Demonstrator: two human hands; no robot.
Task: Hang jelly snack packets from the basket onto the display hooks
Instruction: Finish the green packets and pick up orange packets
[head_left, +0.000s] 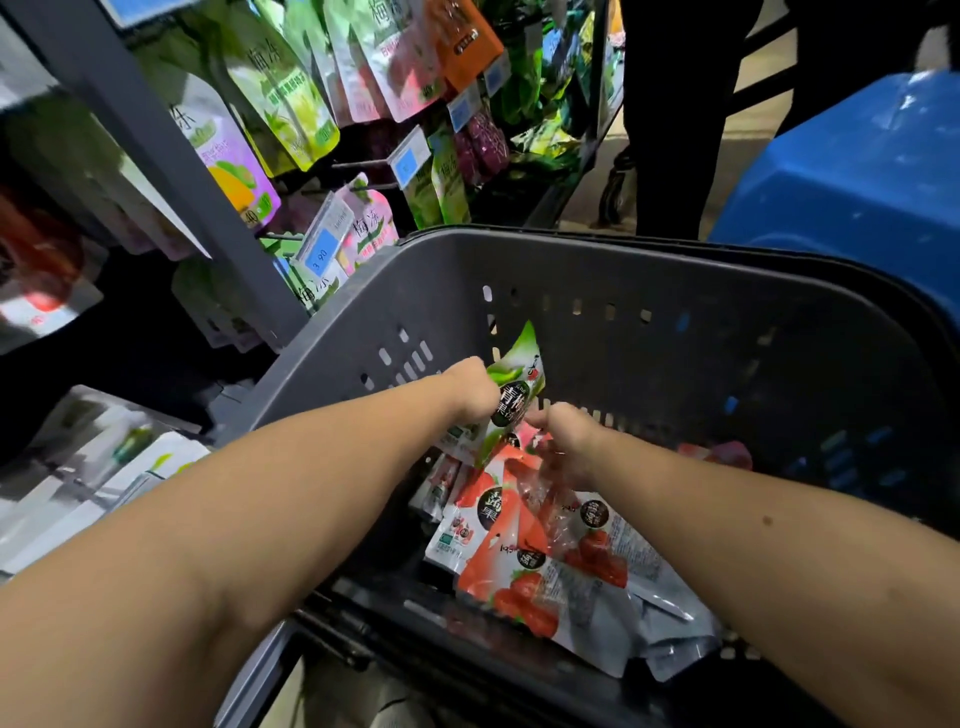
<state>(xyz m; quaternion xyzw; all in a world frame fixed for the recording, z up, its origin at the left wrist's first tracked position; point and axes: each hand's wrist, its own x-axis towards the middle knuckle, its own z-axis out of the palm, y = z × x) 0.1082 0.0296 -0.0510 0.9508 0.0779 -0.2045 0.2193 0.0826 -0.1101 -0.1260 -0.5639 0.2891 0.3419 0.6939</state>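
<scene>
- Stage: pick-up; both hands are inside the grey perforated plastic basket (623, 270), and no packet is on its way to the rack
- Left hand (470, 387): closed around the edge of a green-and-white foil jelly packet (514, 387), which stands upright, raised above the pile, near the far basket wall
- Right hand (569, 441): fingers curled down onto the top of a red-and-white strawberry-print packet (511, 499) just below the green one; the grip looks closed, though the fingertips are hidden
- Remaining stock: a pile of red-and-white packets (545, 582) covers much of the basket floor, so most of the hanging appears still to be done
- Target: thin metal display hooks (358, 164) with blue price tags (410, 161), up and to the left, already carry green, pink and purple pouches (291, 104); the free room on each hook cannot be told
</scene>
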